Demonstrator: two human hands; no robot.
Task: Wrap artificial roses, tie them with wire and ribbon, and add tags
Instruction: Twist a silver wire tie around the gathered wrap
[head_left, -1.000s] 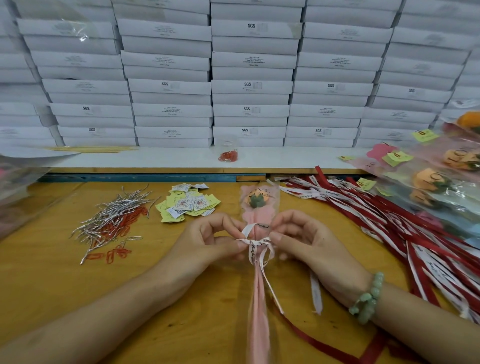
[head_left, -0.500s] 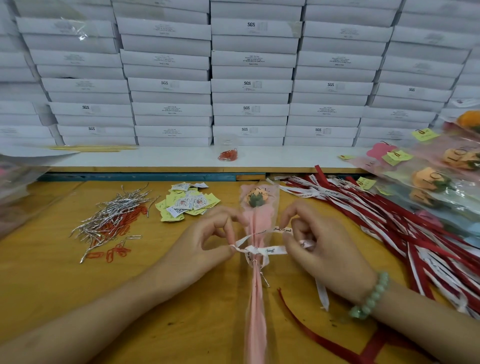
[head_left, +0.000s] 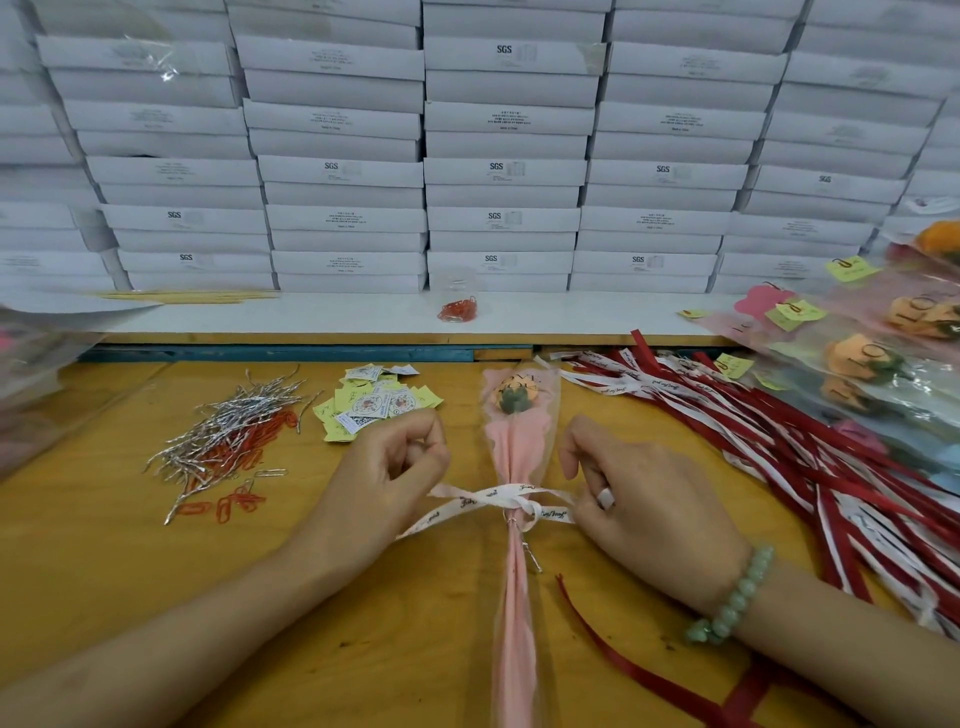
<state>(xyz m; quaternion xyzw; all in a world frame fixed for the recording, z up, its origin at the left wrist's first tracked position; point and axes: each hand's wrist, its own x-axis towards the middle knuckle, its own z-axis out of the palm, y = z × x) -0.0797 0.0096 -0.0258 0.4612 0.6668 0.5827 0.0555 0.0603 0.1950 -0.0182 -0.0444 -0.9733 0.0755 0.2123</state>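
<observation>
The left hand (head_left: 387, 467) has a closed grip, thumb and forefinger pinching one end of the white printed ribbon (head_left: 485, 498). The right hand (head_left: 644, 499) has a curled grip on the other end at 3 o'clock. The ribbon is knotted round the wrapped rose (head_left: 514, 447), which lies on the desk (head_left: 78, 561) between the hands with its bloom toward 12 o'clock and a twisted wire (head_left: 531, 557) just below the knot. At 10 o'clock lie silver wire ties (head_left: 234, 421) mixed with orange paper clips (head_left: 241, 501), and beside them yellow and white tags (head_left: 374, 402). Red and white ribbons (head_left: 779, 441) spread at 2 o'clock, touching finished wrapped roses (head_left: 883, 358). At 12 o'clock a clear container (head_left: 457, 283) holds orange clips, in front of stacked white boxes (head_left: 504, 171).
</observation>
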